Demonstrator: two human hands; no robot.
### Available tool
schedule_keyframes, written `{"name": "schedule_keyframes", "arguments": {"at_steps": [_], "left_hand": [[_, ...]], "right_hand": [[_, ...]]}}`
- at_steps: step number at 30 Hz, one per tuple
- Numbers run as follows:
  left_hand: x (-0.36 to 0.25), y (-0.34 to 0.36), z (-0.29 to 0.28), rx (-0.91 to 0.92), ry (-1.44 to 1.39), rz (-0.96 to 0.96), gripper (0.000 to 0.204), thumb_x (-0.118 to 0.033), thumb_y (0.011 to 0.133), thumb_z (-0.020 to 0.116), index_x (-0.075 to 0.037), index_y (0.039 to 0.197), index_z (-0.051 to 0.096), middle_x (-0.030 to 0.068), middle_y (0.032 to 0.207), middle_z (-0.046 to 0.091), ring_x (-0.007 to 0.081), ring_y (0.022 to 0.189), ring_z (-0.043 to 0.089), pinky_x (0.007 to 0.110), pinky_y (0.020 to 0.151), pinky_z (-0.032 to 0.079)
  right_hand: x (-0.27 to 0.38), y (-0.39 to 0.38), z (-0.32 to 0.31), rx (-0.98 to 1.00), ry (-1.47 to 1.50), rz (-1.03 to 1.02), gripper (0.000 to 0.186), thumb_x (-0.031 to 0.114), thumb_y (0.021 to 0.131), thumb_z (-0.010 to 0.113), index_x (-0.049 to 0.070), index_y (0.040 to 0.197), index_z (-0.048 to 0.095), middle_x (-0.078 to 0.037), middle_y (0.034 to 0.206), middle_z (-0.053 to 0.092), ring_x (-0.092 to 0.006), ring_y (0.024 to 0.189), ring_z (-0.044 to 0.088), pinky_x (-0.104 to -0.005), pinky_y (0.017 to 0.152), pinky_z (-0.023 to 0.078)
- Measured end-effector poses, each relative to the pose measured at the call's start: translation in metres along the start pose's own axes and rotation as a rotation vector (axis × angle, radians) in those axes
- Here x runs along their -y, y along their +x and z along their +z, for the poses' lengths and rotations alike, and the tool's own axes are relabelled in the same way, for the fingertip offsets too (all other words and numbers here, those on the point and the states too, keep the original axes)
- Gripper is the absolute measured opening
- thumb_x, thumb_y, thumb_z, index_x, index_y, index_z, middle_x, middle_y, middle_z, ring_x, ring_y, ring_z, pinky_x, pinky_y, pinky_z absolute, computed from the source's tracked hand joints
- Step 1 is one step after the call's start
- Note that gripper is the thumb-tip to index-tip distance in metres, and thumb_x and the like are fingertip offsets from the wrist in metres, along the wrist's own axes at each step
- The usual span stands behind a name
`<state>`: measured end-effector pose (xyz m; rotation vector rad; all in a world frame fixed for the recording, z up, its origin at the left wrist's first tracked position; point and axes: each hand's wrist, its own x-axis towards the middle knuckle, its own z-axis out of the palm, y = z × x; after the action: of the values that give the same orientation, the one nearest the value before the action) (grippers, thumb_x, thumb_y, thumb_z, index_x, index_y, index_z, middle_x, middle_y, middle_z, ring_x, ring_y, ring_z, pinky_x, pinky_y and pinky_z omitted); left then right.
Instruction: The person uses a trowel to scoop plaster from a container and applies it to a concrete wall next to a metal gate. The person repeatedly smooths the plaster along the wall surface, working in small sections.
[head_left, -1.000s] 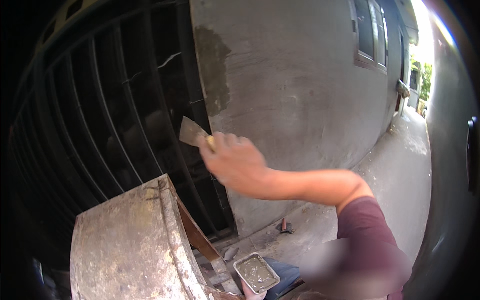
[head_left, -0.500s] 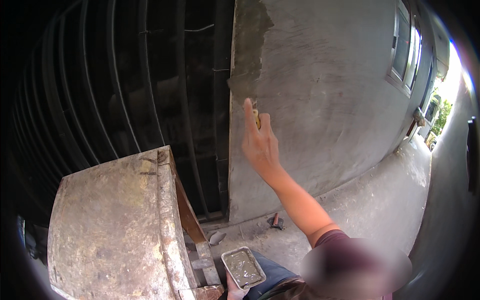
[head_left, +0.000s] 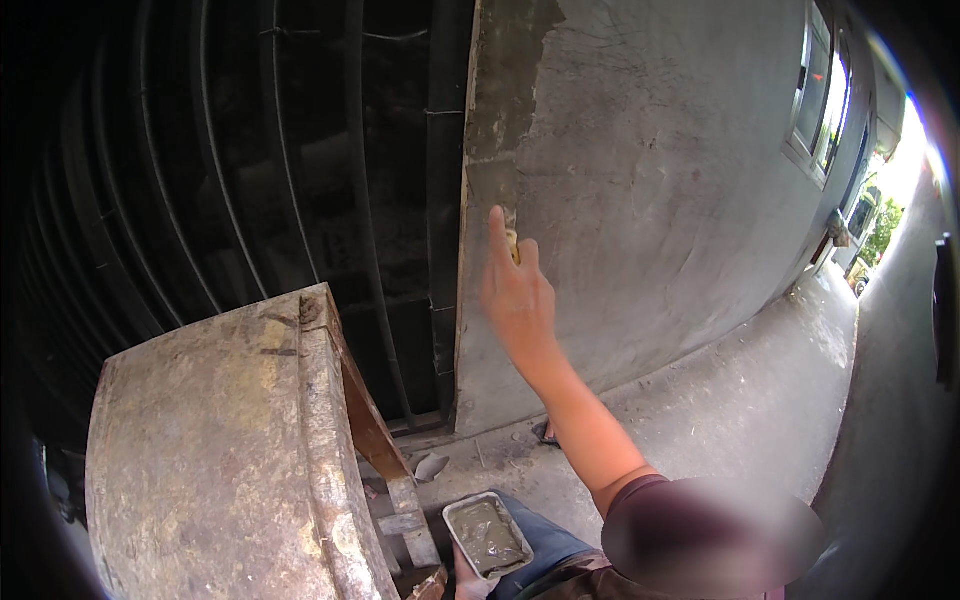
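Gripping mostly hidden scraper point(head_left: 513, 244), right hand point(head_left: 520, 298), clasping tray point(head_left: 466, 546), left hand point(head_left: 470, 583), partly cut off

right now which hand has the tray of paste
The left hand, low, holding the tray; the right hand is raised, gripping a yellow-handled tool.

Stained table point(head_left: 200, 440), grey floor point(head_left: 730, 390), window point(head_left: 816, 90), distant daylight point(head_left: 912, 150)

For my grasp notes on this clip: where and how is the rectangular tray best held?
Probably by its outer wall and underside, from the picture's lower left, where the left hand holds it: the tray is open-topped and full of grey paste, so reaching in from above would foul the fingers.
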<state>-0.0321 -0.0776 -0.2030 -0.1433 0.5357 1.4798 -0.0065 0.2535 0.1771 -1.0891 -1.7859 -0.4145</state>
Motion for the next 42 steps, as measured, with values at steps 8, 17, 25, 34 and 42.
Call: {"name": "schedule_keyframes", "arguments": {"at_steps": [8, 17, 25, 34, 42], "left_hand": [[-0.003, -0.002, -0.007, -0.021, -0.029, 0.006, 0.072, -0.07, 0.11, 0.042, -0.017, 0.155, 0.061, 0.0096, 0.149, 0.069, 0.0378, 0.133, 0.067, 0.061, 0.114, 0.052], [0.003, 0.008, -0.02, -0.042, 0.02, 0.014, 0.072, -0.068, 0.11, 0.042, -0.017, 0.157, 0.059, 0.0107, 0.151, 0.068, 0.0389, 0.136, 0.065, 0.063, 0.115, 0.05], [0.0, 0.004, -0.019, -0.045, -0.003, 0.01, 0.069, -0.068, 0.11, 0.041, -0.017, 0.153, 0.062, 0.01, 0.149, 0.069, 0.0392, 0.134, 0.066, 0.062, 0.114, 0.051], [-0.003, -0.003, 0.007, -0.004, -0.285, -0.108, 0.068, -0.065, 0.112, 0.04, -0.014, 0.153, 0.062, 0.0117, 0.148, 0.069, 0.0392, 0.132, 0.067, 0.061, 0.113, 0.053], [-0.005, -0.001, 0.004, 0.003, -0.083, 0.038, 0.069, -0.065, 0.112, 0.042, -0.014, 0.154, 0.061, 0.0125, 0.147, 0.07, 0.0379, 0.131, 0.067, 0.06, 0.113, 0.053]], "right_hand": [[0.012, 0.008, -0.061, -0.077, 0.208, -0.009, 0.062, 0.006, 0.102, 0.064, 0.018, 0.163, 0.058, -0.014, 0.098, 0.058, -0.0319, 0.068, 0.067, -0.0426, 0.06, 0.057], [-0.005, 0.039, 0.009, -0.207, 0.175, -0.06, 0.063, 0.007, 0.102, 0.066, 0.017, 0.163, 0.056, -0.013, 0.098, 0.058, -0.0306, 0.068, 0.066, -0.0442, 0.058, 0.055], [0.003, -0.022, -0.058, 0.018, 0.412, 0.08, 0.053, 0.005, 0.101, 0.066, 0.01, 0.154, 0.065, -0.019, 0.096, 0.066, -0.0355, 0.077, 0.069, -0.0453, 0.073, 0.057], [-0.018, 0.035, -0.095, -0.13, 0.46, -0.071, 0.052, 0.004, 0.097, 0.071, 0.004, 0.149, 0.068, -0.015, 0.096, 0.069, -0.0329, 0.079, 0.068, -0.0421, 0.075, 0.055], [-0.003, 0.071, -0.144, -0.027, -0.034, -0.194, 0.051, 0.004, 0.095, 0.073, 0.008, 0.146, 0.07, -0.015, 0.106, 0.074, -0.0286, 0.085, 0.074, -0.0382, 0.075, 0.057]]}}
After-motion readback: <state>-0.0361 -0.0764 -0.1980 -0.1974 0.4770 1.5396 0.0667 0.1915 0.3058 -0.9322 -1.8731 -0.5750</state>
